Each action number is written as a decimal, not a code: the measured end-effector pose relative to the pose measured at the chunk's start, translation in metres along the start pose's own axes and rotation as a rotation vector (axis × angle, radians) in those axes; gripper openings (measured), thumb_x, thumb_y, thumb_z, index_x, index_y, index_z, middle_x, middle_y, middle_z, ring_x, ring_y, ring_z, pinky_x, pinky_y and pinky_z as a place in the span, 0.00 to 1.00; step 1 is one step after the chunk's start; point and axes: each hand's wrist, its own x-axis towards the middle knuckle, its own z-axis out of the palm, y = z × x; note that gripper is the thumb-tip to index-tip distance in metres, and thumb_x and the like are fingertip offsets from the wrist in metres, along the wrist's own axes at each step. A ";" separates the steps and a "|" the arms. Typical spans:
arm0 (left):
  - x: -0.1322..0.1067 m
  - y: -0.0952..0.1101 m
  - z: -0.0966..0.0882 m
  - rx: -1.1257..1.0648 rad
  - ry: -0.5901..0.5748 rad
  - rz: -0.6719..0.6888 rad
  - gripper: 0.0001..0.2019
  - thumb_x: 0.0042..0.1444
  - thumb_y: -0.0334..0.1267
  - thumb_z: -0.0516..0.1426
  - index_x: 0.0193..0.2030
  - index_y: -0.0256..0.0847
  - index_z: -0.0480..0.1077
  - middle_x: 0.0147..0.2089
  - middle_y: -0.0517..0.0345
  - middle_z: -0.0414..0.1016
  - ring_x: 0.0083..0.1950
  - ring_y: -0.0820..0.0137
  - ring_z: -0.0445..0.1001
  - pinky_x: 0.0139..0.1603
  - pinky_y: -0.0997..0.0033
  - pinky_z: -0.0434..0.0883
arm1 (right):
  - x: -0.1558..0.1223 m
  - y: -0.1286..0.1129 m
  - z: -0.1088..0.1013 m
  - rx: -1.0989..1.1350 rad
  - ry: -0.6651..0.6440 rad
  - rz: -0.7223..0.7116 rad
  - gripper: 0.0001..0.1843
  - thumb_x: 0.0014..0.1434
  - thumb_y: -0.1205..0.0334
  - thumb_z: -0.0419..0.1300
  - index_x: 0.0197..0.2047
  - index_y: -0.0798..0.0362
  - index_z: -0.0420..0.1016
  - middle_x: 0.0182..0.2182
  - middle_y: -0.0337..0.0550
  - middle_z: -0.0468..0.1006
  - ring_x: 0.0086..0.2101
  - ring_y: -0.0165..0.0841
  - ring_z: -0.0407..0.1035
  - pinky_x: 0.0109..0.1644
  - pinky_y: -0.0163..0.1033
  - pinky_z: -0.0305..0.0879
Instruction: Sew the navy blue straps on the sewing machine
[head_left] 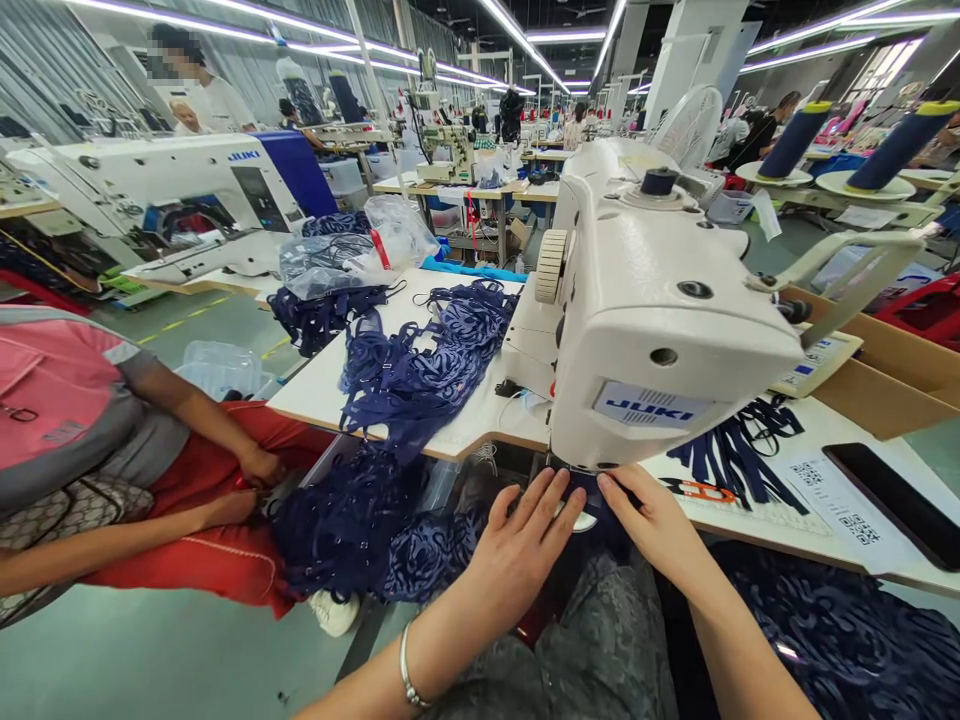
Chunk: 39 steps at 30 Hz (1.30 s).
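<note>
A white Juki sewing machine (645, 300) stands on the white table (330, 380) in front of me. My left hand (517, 545) lies flat with fingers stretched out just under the machine's head, on dark navy fabric (600, 520). My right hand (652, 520) rests beside it, fingers extended and pressing the same navy piece near the needle area, which the machine head hides. A heap of navy lace garments (420, 370) trails from the tabletop down over the table's left edge.
A co-worker in red trousers (225, 540) sits at the left, hands in their lap. A black phone (900, 500) and QR sheets lie at the right, with a cardboard box (892, 380) behind. Navy thread cones (795, 140) stand at the back.
</note>
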 end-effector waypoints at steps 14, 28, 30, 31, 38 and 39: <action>0.004 0.008 -0.001 0.037 0.042 -0.048 0.21 0.68 0.35 0.44 0.66 0.40 0.61 0.69 0.50 0.59 0.70 0.63 0.54 0.66 0.59 0.48 | 0.002 -0.003 -0.001 -0.133 0.019 0.010 0.15 0.68 0.54 0.51 0.35 0.51 0.73 0.32 0.42 0.74 0.37 0.37 0.68 0.42 0.40 0.62; 0.005 0.011 -0.004 0.049 0.053 -0.066 0.21 0.68 0.35 0.44 0.65 0.39 0.62 0.68 0.48 0.60 0.70 0.61 0.55 0.62 0.59 0.54 | 0.003 -0.001 0.004 -0.182 0.066 -0.011 0.15 0.67 0.55 0.50 0.34 0.50 0.74 0.33 0.44 0.76 0.37 0.39 0.71 0.41 0.42 0.64; 0.005 0.011 -0.003 0.048 0.051 -0.071 0.21 0.68 0.35 0.45 0.66 0.39 0.61 0.69 0.48 0.59 0.70 0.61 0.55 0.63 0.59 0.53 | 0.003 -0.001 0.005 -0.178 0.060 -0.008 0.15 0.68 0.55 0.50 0.34 0.50 0.73 0.33 0.44 0.76 0.37 0.39 0.71 0.41 0.42 0.64; 0.004 0.011 -0.002 0.047 0.049 -0.075 0.21 0.68 0.35 0.45 0.66 0.39 0.61 0.69 0.49 0.59 0.70 0.62 0.54 0.63 0.59 0.53 | 0.003 -0.002 0.005 -0.176 0.057 -0.002 0.15 0.68 0.55 0.50 0.34 0.50 0.73 0.33 0.44 0.76 0.37 0.39 0.70 0.41 0.42 0.64; 0.001 0.014 0.002 0.037 0.032 -0.094 0.22 0.68 0.36 0.47 0.67 0.38 0.59 0.70 0.48 0.56 0.71 0.60 0.52 0.64 0.58 0.52 | 0.002 -0.002 0.007 -0.118 0.038 0.002 0.14 0.68 0.55 0.49 0.38 0.50 0.74 0.36 0.46 0.75 0.41 0.40 0.69 0.45 0.42 0.63; 0.001 0.014 0.002 0.036 0.033 -0.110 0.22 0.67 0.36 0.48 0.67 0.38 0.59 0.70 0.48 0.56 0.71 0.60 0.52 0.64 0.58 0.52 | 0.001 -0.002 0.008 -0.107 0.040 -0.006 0.14 0.68 0.55 0.50 0.40 0.50 0.74 0.37 0.47 0.75 0.42 0.40 0.69 0.46 0.43 0.63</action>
